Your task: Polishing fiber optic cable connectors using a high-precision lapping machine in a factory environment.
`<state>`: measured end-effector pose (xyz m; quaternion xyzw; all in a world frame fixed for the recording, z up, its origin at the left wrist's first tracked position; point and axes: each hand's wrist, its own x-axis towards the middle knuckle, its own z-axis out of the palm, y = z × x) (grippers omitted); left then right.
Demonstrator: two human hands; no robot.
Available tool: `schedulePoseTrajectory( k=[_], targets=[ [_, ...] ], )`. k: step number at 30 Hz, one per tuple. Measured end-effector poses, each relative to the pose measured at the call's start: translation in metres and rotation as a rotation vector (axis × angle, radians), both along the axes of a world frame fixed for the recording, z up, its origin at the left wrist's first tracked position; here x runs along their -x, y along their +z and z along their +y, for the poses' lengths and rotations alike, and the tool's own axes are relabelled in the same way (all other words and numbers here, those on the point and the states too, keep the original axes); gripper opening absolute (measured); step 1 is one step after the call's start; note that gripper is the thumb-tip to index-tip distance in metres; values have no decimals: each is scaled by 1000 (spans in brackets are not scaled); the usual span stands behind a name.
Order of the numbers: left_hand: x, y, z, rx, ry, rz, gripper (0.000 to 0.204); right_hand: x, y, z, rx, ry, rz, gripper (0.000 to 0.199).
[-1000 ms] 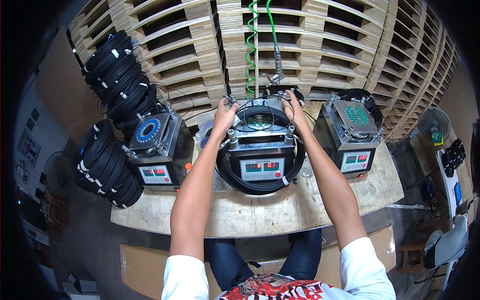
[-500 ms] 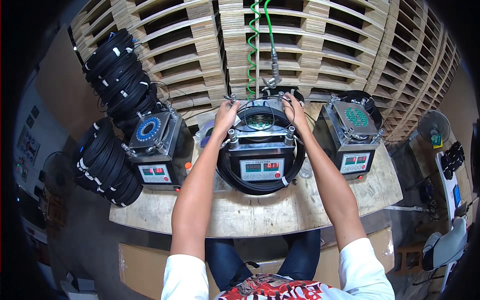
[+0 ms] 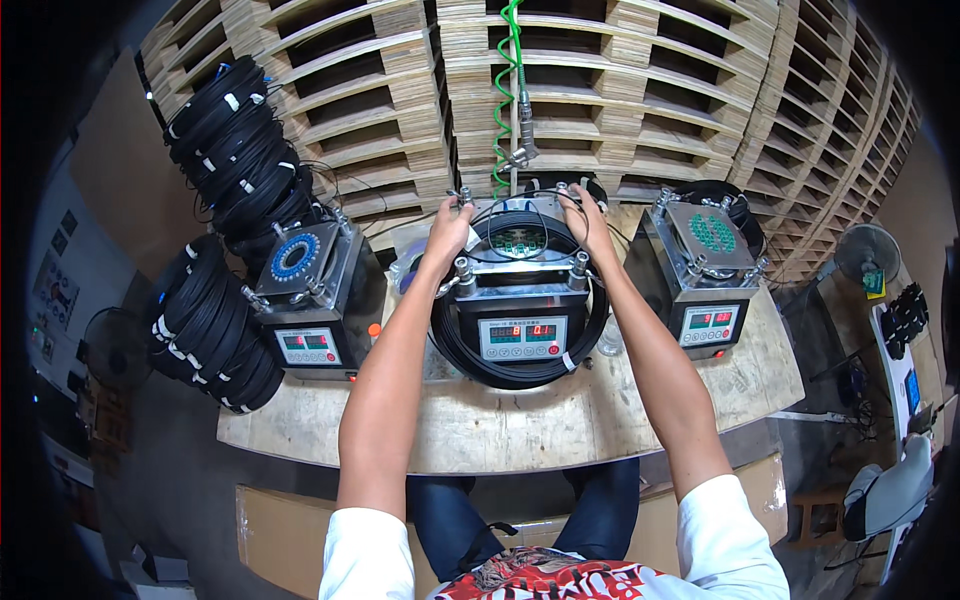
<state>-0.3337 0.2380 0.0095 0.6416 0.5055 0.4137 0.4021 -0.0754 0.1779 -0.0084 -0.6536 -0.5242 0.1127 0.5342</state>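
Both of my hands are at the far corners of the middle polishing machine (image 3: 470, 340), a dark box with a metal top and lit red display. My left hand (image 3: 450, 232) is closed around the far left metal corner post (image 3: 466, 193). At the far right post, my right hand (image 3: 586, 218) is closed too, fingertips partly hidden. A coil of black cable (image 3: 520, 378) loops around the machine's front, with a white tag on it. Thin cable ends pass over the top. Green connectors (image 3: 518, 243) show in the round opening between my hands.
Similar machines stand left (image 3: 290, 262) with a blue ring and right (image 3: 712, 233) with green connectors. Black cable coils (image 3: 215, 330) pile up at the left. An air gun (image 3: 525, 140) dangles on a green hose before wooden pallets (image 3: 680, 90). A person (image 3: 900, 485) sits far right.
The air gun on its green hose has swung left. The middle display reads differently. My hands stay at the two corner posts, almost unmoved.
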Motion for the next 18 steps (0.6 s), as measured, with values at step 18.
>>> schedulePoseTrajectory(
  k=[18],
  targets=[
    [-4, -1, 1, -21, 13, -1, 71, -11, -10, 10, -84, 45, -16, 52]
  ],
)
